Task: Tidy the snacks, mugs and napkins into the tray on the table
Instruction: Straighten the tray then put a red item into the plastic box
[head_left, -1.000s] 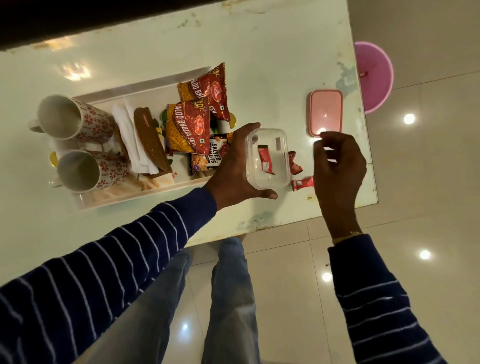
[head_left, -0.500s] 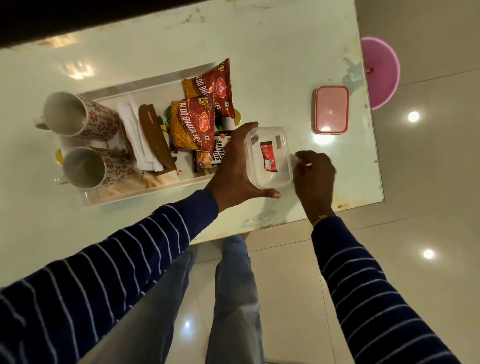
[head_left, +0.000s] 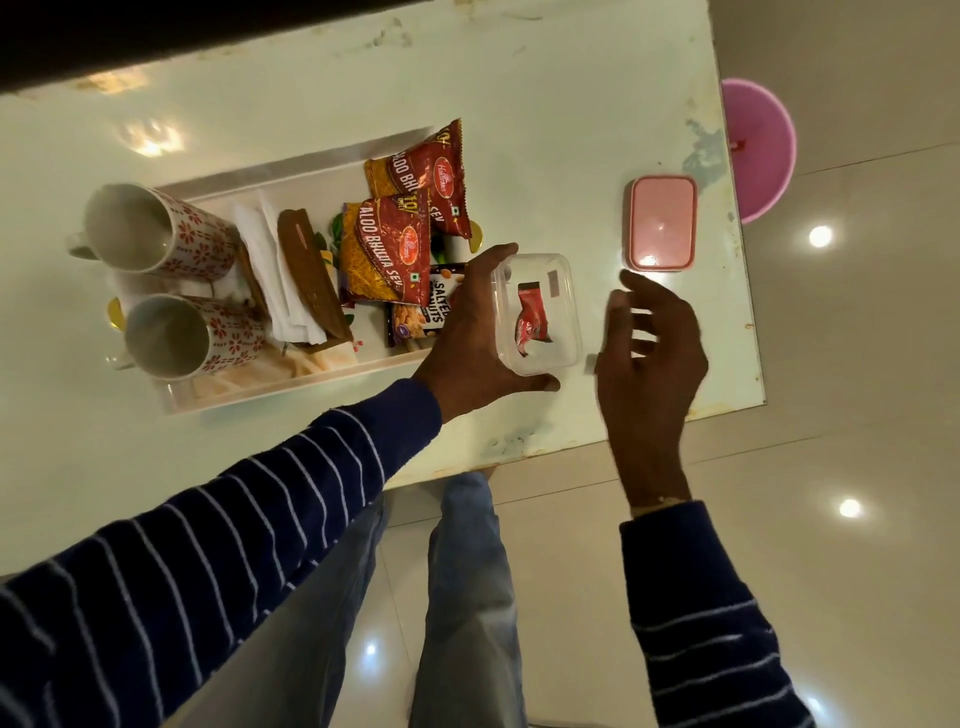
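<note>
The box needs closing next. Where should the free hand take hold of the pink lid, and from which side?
Probably from above, across its short width. The pink lid lies flat on the table, so only its rounded rim is exposed: thumb on one long edge, fingers on the other. The right hand is open and nearest; the left hand grips the clear box.

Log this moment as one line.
left hand: holds clear box | right hand: open, empty | candies: in box | lid: off
</note>
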